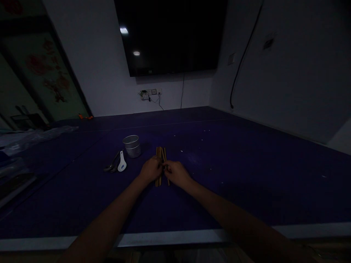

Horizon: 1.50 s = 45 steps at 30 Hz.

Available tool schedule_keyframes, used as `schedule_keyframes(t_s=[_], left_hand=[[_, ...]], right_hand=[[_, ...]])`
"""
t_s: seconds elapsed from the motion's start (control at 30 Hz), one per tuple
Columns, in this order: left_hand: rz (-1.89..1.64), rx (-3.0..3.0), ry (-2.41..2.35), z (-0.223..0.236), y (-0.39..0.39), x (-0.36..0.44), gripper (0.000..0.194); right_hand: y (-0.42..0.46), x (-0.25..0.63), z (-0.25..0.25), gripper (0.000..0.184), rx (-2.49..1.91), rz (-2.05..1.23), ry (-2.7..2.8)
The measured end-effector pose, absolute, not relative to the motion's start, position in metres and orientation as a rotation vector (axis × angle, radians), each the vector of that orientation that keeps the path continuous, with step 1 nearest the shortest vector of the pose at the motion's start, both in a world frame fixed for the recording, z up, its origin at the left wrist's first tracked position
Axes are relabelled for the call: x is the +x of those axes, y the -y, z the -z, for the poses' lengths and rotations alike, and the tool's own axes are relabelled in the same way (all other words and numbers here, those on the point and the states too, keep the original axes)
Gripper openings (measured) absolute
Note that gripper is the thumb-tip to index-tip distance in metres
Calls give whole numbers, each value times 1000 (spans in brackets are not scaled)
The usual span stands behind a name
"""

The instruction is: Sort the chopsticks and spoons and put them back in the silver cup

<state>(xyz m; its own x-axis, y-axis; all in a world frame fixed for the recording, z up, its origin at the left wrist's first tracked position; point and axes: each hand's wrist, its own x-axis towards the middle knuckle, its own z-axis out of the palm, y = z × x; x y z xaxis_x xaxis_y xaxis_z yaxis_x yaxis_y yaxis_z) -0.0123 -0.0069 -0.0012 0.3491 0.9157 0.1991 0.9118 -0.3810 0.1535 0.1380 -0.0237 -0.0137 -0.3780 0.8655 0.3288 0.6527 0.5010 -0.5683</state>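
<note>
A bundle of several wooden chopsticks [160, 153] lies on the dark blue table [219, 164], pointing away from me. My left hand [150, 170] rests on the bundle's left side with fingers curled over the sticks. My right hand [177, 172] meets it from the right, fingers pinched on the sticks near their middle. The near ends of the chopsticks stick out below my hands. What exactly each finger grips is dim.
A small metal cup [132, 146] stands left of the chopsticks. A white ceramic spoon [122, 162] and metal spoons [112, 165] lie beside it. Plastic sheeting [33, 137] sits at the far left. A dark screen [170, 36] hangs on the wall behind.
</note>
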Motion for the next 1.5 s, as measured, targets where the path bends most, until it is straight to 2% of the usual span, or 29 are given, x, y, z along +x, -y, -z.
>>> schedule_keyframes(t_s=[0.33, 0.47, 0.7, 1.3, 1.5], left_hand=[[-555, 2540, -1713, 8, 4, -14, 20], [-612, 2479, -1845, 6, 8, -12, 28], [-393, 2442, -2073, 1, 13, -11, 42], [-302, 2480, -2021, 7, 5, -12, 35], [-302, 2466, -1993, 6, 6, -11, 32]], right_hand=[[20, 150, 10, 29, -1257, -266, 2253], [22, 152, 8, 28, -1319, -212, 2342], [20, 150, 15, 36, -1230, -185, 2421], [18, 152, 22, 49, -1201, -293, 2469], [19, 159, 15, 67, -1120, -303, 2561]])
